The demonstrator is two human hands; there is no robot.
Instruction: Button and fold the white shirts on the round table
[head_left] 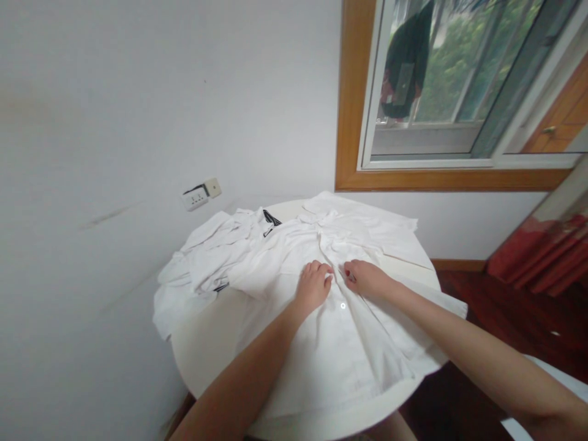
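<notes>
A white shirt (pixel 303 355) lies spread over a round white table (pixel 202 343), its hem toward me and a long front opening running down its middle. My left hand (pixel 315 285) rests on the cloth left of that opening, its fingers bent and pinching the edge. Just across the opening, my right hand (pixel 365 278) is closed, thumb against fingers, on the other front edge. The cloth between the fingertips is too small to make out. Part of the shirt is hidden under my forearms.
A crumpled heap of white cloth (pixel 206 251) with black-striped bits lies at the table's left, overhanging the edge. Behind the table stands a white wall with a socket (pixel 195 198) and a wood-framed window (pixel 351 122). A red curtain (pixel 542 251) hangs at the right.
</notes>
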